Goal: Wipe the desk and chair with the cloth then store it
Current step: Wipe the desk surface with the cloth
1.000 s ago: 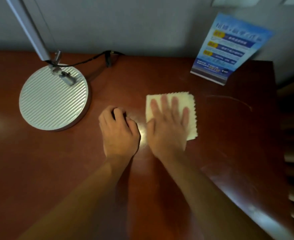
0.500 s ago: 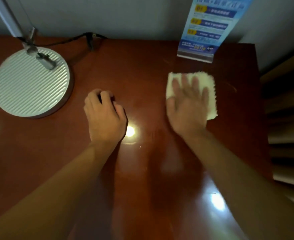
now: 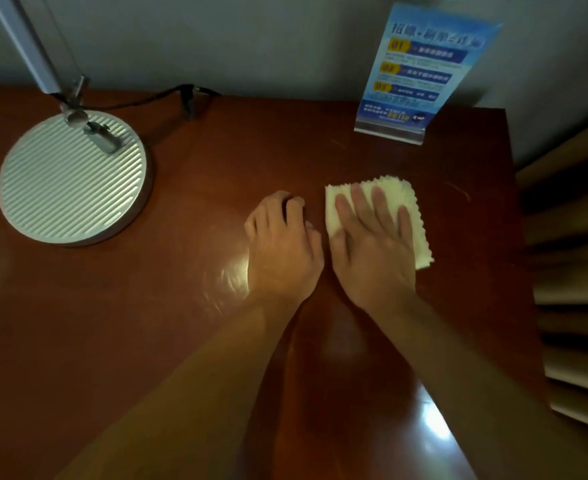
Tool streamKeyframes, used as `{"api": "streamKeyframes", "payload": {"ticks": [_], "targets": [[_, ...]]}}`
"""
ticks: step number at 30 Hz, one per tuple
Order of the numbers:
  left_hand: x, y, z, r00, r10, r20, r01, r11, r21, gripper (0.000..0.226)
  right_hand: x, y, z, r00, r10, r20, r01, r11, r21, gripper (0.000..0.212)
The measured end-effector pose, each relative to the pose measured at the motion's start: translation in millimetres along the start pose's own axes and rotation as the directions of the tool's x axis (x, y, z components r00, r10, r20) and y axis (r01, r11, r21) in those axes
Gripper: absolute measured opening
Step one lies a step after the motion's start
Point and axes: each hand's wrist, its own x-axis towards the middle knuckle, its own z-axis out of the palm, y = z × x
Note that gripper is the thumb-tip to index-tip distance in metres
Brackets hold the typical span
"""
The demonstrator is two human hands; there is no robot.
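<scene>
A pale yellow, folded square cloth with pinked, zigzag edges (image 3: 414,216) lies flat on the glossy reddish-brown wooden tabletop (image 3: 181,306), under the right hand (image 3: 372,247), whose straight, spread fingers press it down. Just to its left, the left hand (image 3: 282,247) rests on the tabletop, fingers curled under, holding nothing.

The reddish-brown wooden desk top (image 3: 181,323) is showing a glossy, reflective varnish, the pale yellow zigzag-edged cloth (image 3: 420,237) is looking soft and matt, the round silver ribbed metal lamp base (image 3: 71,181) is appearing satin, and the blue printed sign (image 3: 420,71) is looking glossy.
</scene>
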Motion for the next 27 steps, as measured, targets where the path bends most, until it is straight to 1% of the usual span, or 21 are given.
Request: {"api": "streamKeyframes", "payload": {"ticks": [2, 5, 8, 11, 13, 15, 17, 20, 22, 24, 27], "targets": [[1.1, 0.0, -1.2, 1.0, -0.006, -0.003, 0.006, 1.0, -0.001, 0.029, -23.4, 8.0, 4.0, 1.0, -0.011, -0.003, 0.011, 1.0, 0.002, 0.059], [2.4, 2.0, -3.3, 1.0, -0.01, 0.012, 0.011, 1.0, -0.005, 0.03, -16.8, 9.3, 2.7, 1.0, -0.015, 0.013, 0.015, 1.0, -0.023, 0.059], [2.2, 1.9, -2.6, 1.0, -0.017, 0.025, 0.017, 1.0, 0.004, 0.031, 19.6, 6.0, -2.2, 0.998, -0.056, 0.042, 0.058, 0.996, -0.069, 0.061], [1.7, 2.3, -2.2, 0.999, -0.012, 0.03, 0.011, 1.0, 0.024, 0.031, 79.7, -0.5, -15.7, 0.996, -0.052, 0.072, 0.056, 0.997, -0.053, 0.057], [2.0, 3.0, -1.9, 0.999, -0.017, 0.032, 0.016, 0.999, 0.031, 0.031, 102.0, -8.5, -19.8, 0.997, -0.042, 0.071, 0.046, 0.997, -0.057, 0.056], [2.0, 3.1, -2.8, 0.999, -0.018, 0.029, 0.017, 0.999, 0.033, 0.03, 96.3, -11.7, -16.7, 0.998, -0.031, 0.062, 0.034, 0.998, -0.055, 0.057], [2.1, 3.3, -3.2, 0.999, -0.017, 0.031, 0.016, 0.999, 0.029, 0.03, 69.2, -9.2, -11.2, 0.998, -0.05, 0.037, 0.052, 0.997, -0.057, 0.059], [2.3, 3.4, -3.6, 0.999, -0.031, 0.03, 0.03, 0.999, 0.026, 0.031, 43.1, -7.0, -9.4, 0.996, -0.08, 0.034, 0.081, 0.995, -0.054, 0.066], [2.3, 3.7, -3.3, 0.999, -0.029, 0.035, 0.029, 0.999, 0.019, 0.031, 50.0, -9.4, -11.5, 0.996, -0.078, 0.051, 0.081, 0.994, -0.07, 0.067], [1.8, 3.0, -3.1, 0.999, -0.026, 0.041, 0.025, 0.999, 0.023, 0.031, 67.6, -16.6, -12.5, 0.993, -0.097, 0.072, 0.103, 0.99, -0.093, 0.06], [2.4, 2.8, -3.2, 0.999, -0.03, 0.041, 0.029, 0.999, 0.023, 0.028, 93.3, -28.6, -13.7, 0.992, -0.104, 0.076, 0.109, 0.992, -0.068, 0.057]]}}
